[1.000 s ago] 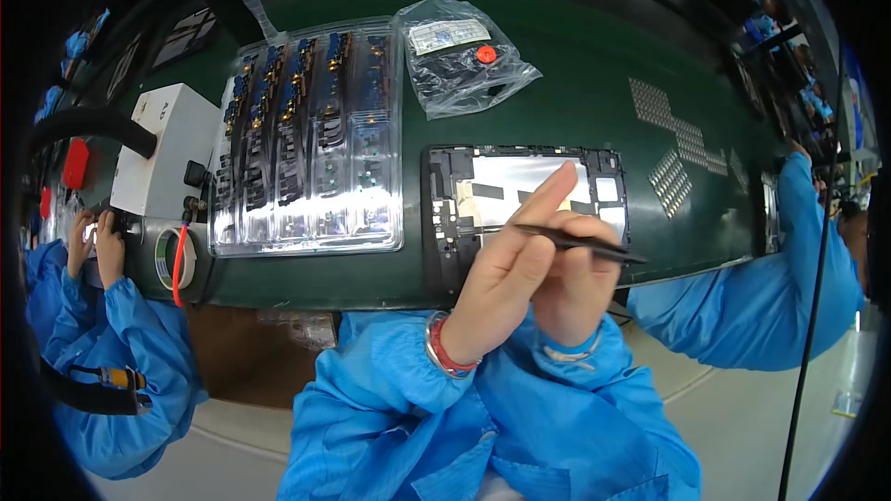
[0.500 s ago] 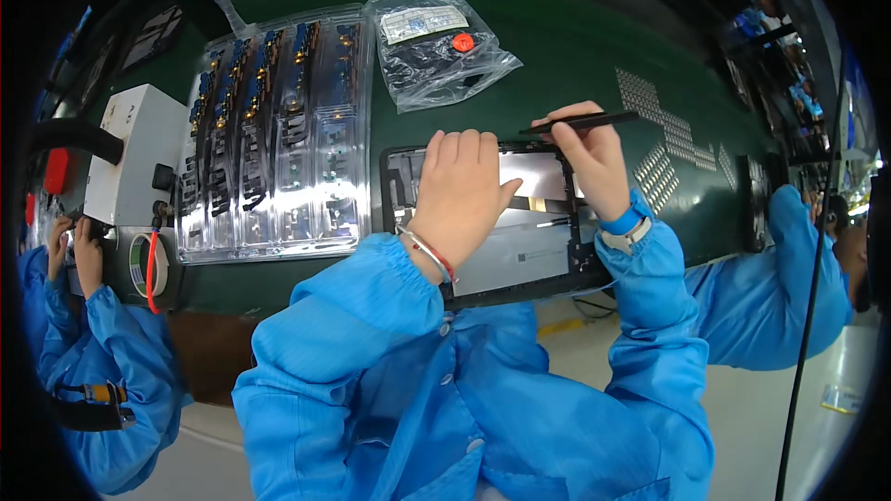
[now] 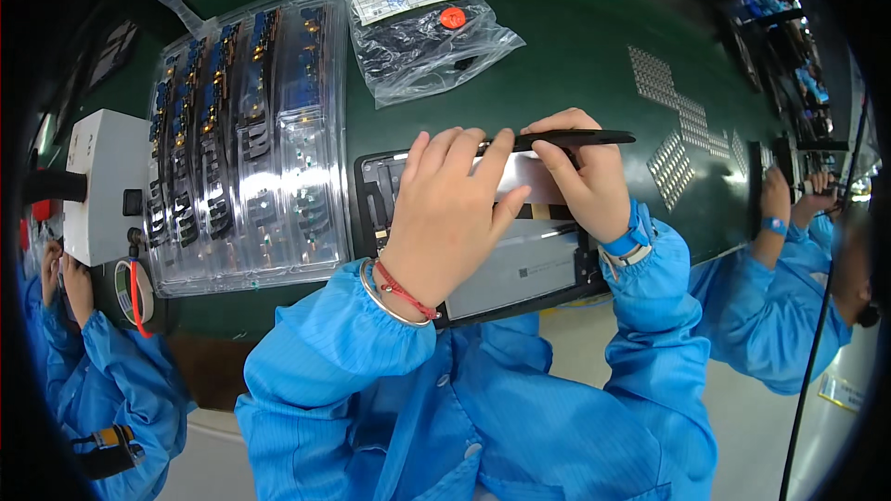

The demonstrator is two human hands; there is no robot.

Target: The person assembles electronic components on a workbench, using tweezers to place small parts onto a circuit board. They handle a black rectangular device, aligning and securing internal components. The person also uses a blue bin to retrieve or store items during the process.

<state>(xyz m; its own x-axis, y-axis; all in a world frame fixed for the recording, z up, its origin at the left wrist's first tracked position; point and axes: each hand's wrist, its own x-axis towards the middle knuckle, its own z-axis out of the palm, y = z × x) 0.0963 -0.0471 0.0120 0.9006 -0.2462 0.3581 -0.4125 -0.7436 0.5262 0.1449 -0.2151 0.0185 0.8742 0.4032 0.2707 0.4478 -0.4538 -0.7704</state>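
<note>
An opened tablet housing (image 3: 371, 167) with a black frame lies on the green bench in front of me, grey plates and black parts showing inside it. My left hand (image 3: 450, 199) rests over its left half, fingers stretched toward the far edge and thumb apart; it covers part of the inside. At the far right of the housing, my right hand (image 3: 585, 172) grips black tweezers (image 3: 594, 137), held nearly level. Their tip end points left, close to my left fingertips. Exactly what the tip touches is hidden.
To the left stands a clear plastic tray (image 3: 339, 130) with rows of small circuit parts. Beyond the housing lies a clear bag (image 3: 408, 46) with an orange dot. Sheets of small silver pieces (image 3: 670, 170) lie right. A white box (image 3: 97, 176) and tape roll (image 3: 123, 289) sit left. Co-workers flank me.
My view has shifted a little. My left fingers have spread and reach the far edge. My right hand has brought the tweezers lower and left, near the left fingertips.
</note>
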